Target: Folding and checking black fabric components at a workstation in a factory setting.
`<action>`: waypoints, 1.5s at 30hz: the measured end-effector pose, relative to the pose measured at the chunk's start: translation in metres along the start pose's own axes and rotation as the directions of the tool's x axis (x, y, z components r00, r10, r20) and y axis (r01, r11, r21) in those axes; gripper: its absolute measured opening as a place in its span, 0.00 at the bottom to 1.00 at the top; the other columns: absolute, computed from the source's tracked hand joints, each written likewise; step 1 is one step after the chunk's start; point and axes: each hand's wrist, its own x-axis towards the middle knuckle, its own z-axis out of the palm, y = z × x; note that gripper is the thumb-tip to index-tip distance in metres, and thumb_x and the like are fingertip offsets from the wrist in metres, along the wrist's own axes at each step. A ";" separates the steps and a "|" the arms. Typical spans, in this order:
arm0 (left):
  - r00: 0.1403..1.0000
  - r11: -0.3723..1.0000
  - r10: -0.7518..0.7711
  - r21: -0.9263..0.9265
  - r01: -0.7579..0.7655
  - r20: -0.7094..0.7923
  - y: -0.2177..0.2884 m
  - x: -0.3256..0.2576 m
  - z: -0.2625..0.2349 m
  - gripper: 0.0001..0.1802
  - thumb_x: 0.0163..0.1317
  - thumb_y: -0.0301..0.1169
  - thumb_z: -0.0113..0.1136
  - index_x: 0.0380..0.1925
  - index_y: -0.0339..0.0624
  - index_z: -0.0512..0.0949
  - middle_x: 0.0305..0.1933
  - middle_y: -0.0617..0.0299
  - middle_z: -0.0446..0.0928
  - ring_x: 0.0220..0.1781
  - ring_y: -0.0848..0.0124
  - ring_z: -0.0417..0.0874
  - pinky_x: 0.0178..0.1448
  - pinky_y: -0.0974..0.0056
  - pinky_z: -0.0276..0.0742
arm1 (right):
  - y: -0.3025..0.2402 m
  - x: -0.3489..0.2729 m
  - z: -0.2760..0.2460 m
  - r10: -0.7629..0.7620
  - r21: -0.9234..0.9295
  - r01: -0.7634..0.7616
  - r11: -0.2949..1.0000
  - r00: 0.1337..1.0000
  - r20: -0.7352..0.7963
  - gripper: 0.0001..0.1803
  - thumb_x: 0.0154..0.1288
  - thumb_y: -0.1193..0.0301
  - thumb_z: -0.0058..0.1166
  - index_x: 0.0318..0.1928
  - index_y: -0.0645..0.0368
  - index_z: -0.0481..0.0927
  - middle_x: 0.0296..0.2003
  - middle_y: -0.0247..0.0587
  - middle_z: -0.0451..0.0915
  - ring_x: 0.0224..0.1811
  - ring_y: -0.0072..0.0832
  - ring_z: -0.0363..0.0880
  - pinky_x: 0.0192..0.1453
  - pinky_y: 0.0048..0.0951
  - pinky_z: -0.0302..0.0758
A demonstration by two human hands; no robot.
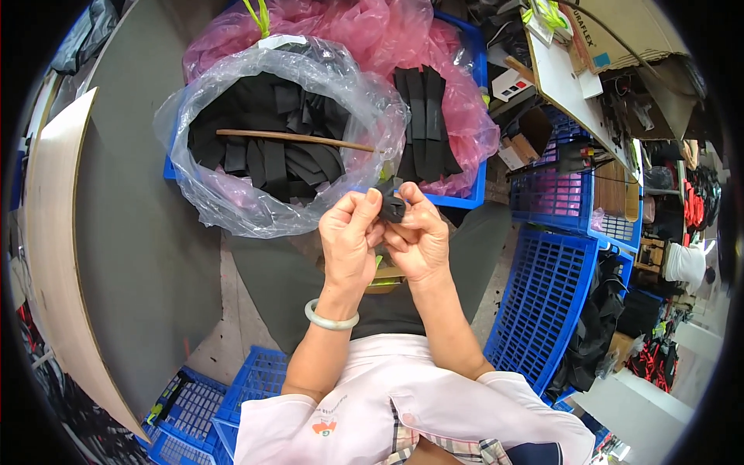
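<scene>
Both my hands meet in front of me, pinching a small folded piece of black fabric [393,206] between them. My left hand [353,229] has thumb and fingers closed on its left side. My right hand [419,235] grips the other side, with the fingers curled. Just beyond them lies a clear plastic bag [190,198], its mouth spread wide around many black strips [271,167]. A thin wooden stick [294,139] rests across the bag's opening. Right of it, a bundle of black strips [425,128] lies on pink plastic.
A blue crate [477,174] lined with pink plastic [372,27] holds the bags. More blue crates [535,310] stand at my right and a blue basket [260,380] at lower left. A grey panel [147,232] with a pale wooden edge runs along the left.
</scene>
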 end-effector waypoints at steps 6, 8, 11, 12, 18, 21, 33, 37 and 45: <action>0.996 0.995 -0.065 -0.069 0.070 0.066 -0.001 0.001 -0.009 0.10 0.61 0.30 0.60 0.23 0.42 0.72 0.19 0.72 0.66 0.17 0.85 0.59 0.21 0.78 0.54 | -0.011 0.002 0.024 -0.060 -0.353 0.033 0.935 0.996 -0.065 0.19 0.51 0.85 0.55 0.45 0.67 0.72 0.34 0.43 0.79 0.15 0.13 0.65 0.20 0.16 0.68; 0.999 0.999 0.037 -0.013 -0.036 0.026 -0.006 0.001 -0.003 0.08 0.61 0.30 0.60 0.25 0.41 0.73 0.21 0.70 0.69 0.18 0.84 0.63 0.22 0.78 0.57 | -0.013 0.003 0.024 -0.177 -0.456 0.098 0.884 0.975 -0.132 0.22 0.52 0.85 0.57 0.50 0.69 0.72 0.34 0.43 0.79 0.20 0.17 0.72 0.26 0.18 0.74; 0.992 0.990 0.113 0.082 -0.118 0.060 -0.011 0.006 -0.007 0.08 0.60 0.29 0.60 0.26 0.40 0.74 0.22 0.69 0.72 0.19 0.83 0.66 0.22 0.78 0.59 | -0.008 0.004 0.029 -0.242 -0.478 0.118 0.871 0.948 -0.206 0.20 0.54 0.84 0.56 0.50 0.70 0.73 0.32 0.43 0.80 0.21 0.17 0.72 0.26 0.18 0.73; 0.992 0.990 0.113 0.081 -0.117 0.061 -0.011 0.006 -0.008 0.08 0.60 0.29 0.60 0.26 0.40 0.74 0.22 0.69 0.72 0.19 0.83 0.66 0.22 0.78 0.59 | -0.006 0.005 0.028 -0.243 -0.478 0.119 0.870 0.948 -0.206 0.20 0.54 0.84 0.56 0.50 0.70 0.73 0.32 0.43 0.80 0.21 0.17 0.72 0.26 0.18 0.73; 0.987 0.999 0.010 -0.035 -0.004 0.161 -0.001 0.003 -0.011 0.08 0.62 0.29 0.58 0.26 0.40 0.73 0.24 0.68 0.72 0.19 0.83 0.65 0.22 0.77 0.59 | -0.012 -0.001 0.022 0.086 -0.037 -0.085 0.996 0.996 0.036 0.17 0.58 0.81 0.55 0.49 0.71 0.71 0.25 0.37 0.76 0.08 0.10 0.57 0.09 0.14 0.57; 0.976 0.995 -0.046 -0.074 0.063 0.215 0.002 0.003 -0.008 0.09 0.63 0.30 0.57 0.26 0.39 0.72 0.25 0.66 0.73 0.20 0.82 0.68 0.22 0.77 0.62 | -0.024 0.002 0.025 0.065 -0.341 -0.081 0.936 0.996 -0.060 0.18 0.58 0.81 0.56 0.50 0.70 0.71 0.24 0.35 0.74 0.08 0.10 0.58 0.10 0.15 0.57; 0.965 0.864 -0.032 0.492 -0.104 0.259 0.019 -0.012 -0.006 0.10 0.61 0.20 0.53 0.42 0.31 0.78 0.27 0.61 0.78 0.26 0.76 0.79 0.28 0.74 0.75 | -0.026 -0.013 0.028 -0.245 -0.667 0.141 0.731 0.967 -0.064 0.08 0.54 0.84 0.59 0.36 0.67 0.78 0.26 0.43 0.80 0.21 0.23 0.79 0.27 0.19 0.77; 0.861 0.290 0.386 0.843 -0.453 0.331 0.003 -0.021 -0.012 0.10 0.58 0.18 0.51 0.39 0.30 0.77 0.24 0.62 0.77 0.22 0.75 0.78 0.25 0.74 0.74 | -0.002 -0.012 0.026 -0.436 -0.671 0.277 0.687 0.897 -0.076 0.09 0.52 0.84 0.60 0.32 0.64 0.74 0.26 0.39 0.78 0.20 0.18 0.75 0.24 0.16 0.73; 0.965 0.957 -0.233 0.204 0.206 0.118 0.022 -0.015 -0.010 0.16 0.62 0.22 0.44 0.48 0.29 0.74 0.23 0.52 0.78 0.18 0.69 0.79 0.21 0.71 0.76 | -0.004 -0.015 0.023 -0.612 -0.936 0.317 0.152 0.774 0.162 0.15 0.56 0.80 0.60 0.44 0.67 0.74 0.34 0.34 0.74 0.26 0.14 0.73 0.30 0.16 0.72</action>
